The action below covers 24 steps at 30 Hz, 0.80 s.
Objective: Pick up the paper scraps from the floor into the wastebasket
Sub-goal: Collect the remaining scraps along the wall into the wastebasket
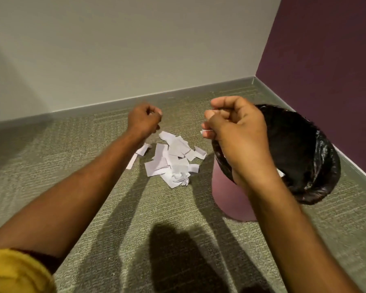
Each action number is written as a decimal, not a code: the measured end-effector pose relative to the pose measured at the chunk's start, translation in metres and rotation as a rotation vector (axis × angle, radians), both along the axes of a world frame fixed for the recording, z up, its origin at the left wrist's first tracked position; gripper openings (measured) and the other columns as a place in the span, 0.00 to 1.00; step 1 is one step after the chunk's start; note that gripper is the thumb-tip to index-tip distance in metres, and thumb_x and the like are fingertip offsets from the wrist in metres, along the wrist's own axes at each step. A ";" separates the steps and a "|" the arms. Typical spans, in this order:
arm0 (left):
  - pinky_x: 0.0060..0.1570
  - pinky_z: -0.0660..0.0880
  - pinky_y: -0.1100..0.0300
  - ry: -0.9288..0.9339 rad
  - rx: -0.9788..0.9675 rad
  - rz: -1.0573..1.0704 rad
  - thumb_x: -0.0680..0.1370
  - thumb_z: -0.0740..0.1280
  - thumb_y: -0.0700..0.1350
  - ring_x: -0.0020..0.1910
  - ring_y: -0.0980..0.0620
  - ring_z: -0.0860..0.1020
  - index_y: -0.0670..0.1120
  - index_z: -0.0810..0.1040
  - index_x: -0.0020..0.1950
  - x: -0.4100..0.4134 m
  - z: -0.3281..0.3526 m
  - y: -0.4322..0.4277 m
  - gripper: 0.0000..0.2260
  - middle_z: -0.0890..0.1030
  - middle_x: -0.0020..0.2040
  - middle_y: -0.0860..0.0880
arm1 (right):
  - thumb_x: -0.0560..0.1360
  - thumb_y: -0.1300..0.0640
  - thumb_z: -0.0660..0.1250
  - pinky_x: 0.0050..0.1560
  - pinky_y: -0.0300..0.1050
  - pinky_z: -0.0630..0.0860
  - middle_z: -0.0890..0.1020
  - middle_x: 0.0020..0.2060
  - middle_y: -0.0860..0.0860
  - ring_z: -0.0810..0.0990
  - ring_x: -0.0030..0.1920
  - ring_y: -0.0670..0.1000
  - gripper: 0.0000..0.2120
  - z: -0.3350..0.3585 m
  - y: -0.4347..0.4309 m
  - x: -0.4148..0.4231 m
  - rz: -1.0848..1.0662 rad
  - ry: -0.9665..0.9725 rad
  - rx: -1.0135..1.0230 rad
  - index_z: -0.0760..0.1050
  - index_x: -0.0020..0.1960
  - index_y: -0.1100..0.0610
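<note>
My right hand (237,132) pinches a thin scrap (206,130) by the wastebasket (230,197). My left hand (145,120) is curled, contents unclear. The pile (173,159) lies below, between them: light, limp paper, best pinched at raised edges.

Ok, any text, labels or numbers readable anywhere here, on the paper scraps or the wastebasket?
None readable.
Paper scraps: look blank; any faint marks too blurred to read.
Wastebasket and its black liner: no label shows.
Scrap pinched in the right hand: only an edge shows.
</note>
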<state>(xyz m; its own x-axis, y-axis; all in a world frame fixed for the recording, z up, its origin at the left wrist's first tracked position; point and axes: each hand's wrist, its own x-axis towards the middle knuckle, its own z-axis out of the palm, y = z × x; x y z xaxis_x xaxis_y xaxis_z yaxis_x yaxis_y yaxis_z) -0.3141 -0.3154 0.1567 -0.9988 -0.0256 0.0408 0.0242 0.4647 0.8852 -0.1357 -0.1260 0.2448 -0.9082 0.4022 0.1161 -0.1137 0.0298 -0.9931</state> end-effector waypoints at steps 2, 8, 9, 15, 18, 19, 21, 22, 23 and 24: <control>0.32 0.78 0.58 -0.075 -0.003 0.069 0.81 0.68 0.36 0.35 0.48 0.82 0.40 0.83 0.52 -0.008 -0.027 -0.027 0.04 0.86 0.49 0.37 | 0.82 0.63 0.72 0.52 0.57 0.88 0.87 0.46 0.50 0.89 0.47 0.53 0.08 -0.010 -0.025 -0.009 0.064 0.016 0.062 0.82 0.58 0.53; 0.47 0.85 0.47 -0.222 -0.161 0.227 0.76 0.74 0.39 0.46 0.41 0.86 0.47 0.82 0.39 -0.022 -0.100 -0.091 0.06 0.85 0.42 0.46 | 0.79 0.61 0.70 0.54 0.63 0.87 0.86 0.48 0.47 0.87 0.49 0.52 0.11 -0.072 -0.083 -0.044 0.209 -0.089 0.107 0.81 0.54 0.46; 0.46 0.82 0.51 -0.230 -0.191 0.229 0.76 0.75 0.40 0.47 0.41 0.85 0.47 0.83 0.41 -0.021 -0.108 -0.097 0.05 0.85 0.43 0.46 | 0.78 0.61 0.70 0.53 0.63 0.86 0.86 0.48 0.47 0.86 0.49 0.52 0.11 -0.087 -0.088 -0.050 0.210 -0.111 0.130 0.81 0.54 0.46; 0.48 0.73 0.57 -0.327 -0.348 0.152 0.76 0.79 0.47 0.55 0.43 0.83 0.45 0.83 0.64 -0.019 -0.158 -0.111 0.18 0.85 0.55 0.43 | 0.82 0.64 0.68 0.46 0.50 0.85 0.85 0.47 0.44 0.84 0.45 0.46 0.13 -0.170 -0.081 -0.067 0.208 -0.284 0.392 0.82 0.53 0.45; 0.53 0.78 0.52 -0.280 -0.464 0.127 0.72 0.81 0.53 0.59 0.40 0.83 0.46 0.83 0.64 -0.020 -0.175 -0.112 0.23 0.85 0.60 0.41 | 0.82 0.65 0.68 0.40 0.43 0.80 0.84 0.47 0.43 0.83 0.42 0.45 0.14 -0.200 -0.073 -0.069 0.192 -0.347 0.503 0.82 0.53 0.45; 0.55 0.79 0.50 -0.254 -0.503 0.129 0.72 0.81 0.54 0.60 0.38 0.82 0.46 0.83 0.64 -0.019 -0.179 -0.112 0.24 0.84 0.60 0.40 | 0.81 0.65 0.68 0.42 0.44 0.80 0.84 0.47 0.44 0.83 0.43 0.46 0.13 -0.208 -0.071 -0.069 0.180 -0.359 0.548 0.82 0.53 0.46; 0.58 0.80 0.46 -0.222 -0.582 0.120 0.72 0.80 0.55 0.63 0.37 0.80 0.47 0.82 0.66 -0.018 -0.182 -0.110 0.25 0.82 0.62 0.39 | 0.80 0.65 0.69 0.47 0.48 0.81 0.84 0.50 0.45 0.83 0.48 0.49 0.13 -0.220 -0.066 -0.070 0.161 -0.379 0.642 0.83 0.56 0.48; 0.59 0.80 0.45 -0.219 -0.619 0.106 0.73 0.80 0.55 0.64 0.36 0.79 0.46 0.81 0.67 -0.018 -0.183 -0.110 0.26 0.81 0.62 0.38 | 0.80 0.65 0.71 0.49 0.50 0.81 0.84 0.52 0.46 0.83 0.51 0.51 0.13 -0.224 -0.063 -0.070 0.157 -0.384 0.688 0.83 0.57 0.48; 0.58 0.80 0.44 -0.220 -0.652 0.089 0.73 0.80 0.54 0.64 0.36 0.78 0.46 0.81 0.68 -0.018 -0.184 -0.111 0.26 0.80 0.62 0.38 | 0.80 0.64 0.72 0.51 0.51 0.81 0.84 0.55 0.47 0.83 0.54 0.52 0.13 -0.229 -0.061 -0.070 0.157 -0.384 0.731 0.83 0.59 0.49; 0.57 0.80 0.43 -0.217 -0.680 0.070 0.73 0.80 0.53 0.63 0.36 0.78 0.46 0.80 0.68 -0.018 -0.185 -0.112 0.26 0.79 0.61 0.38 | 0.79 0.63 0.74 0.53 0.52 0.82 0.84 0.57 0.48 0.82 0.57 0.53 0.13 -0.233 -0.058 -0.070 0.159 -0.379 0.767 0.82 0.61 0.50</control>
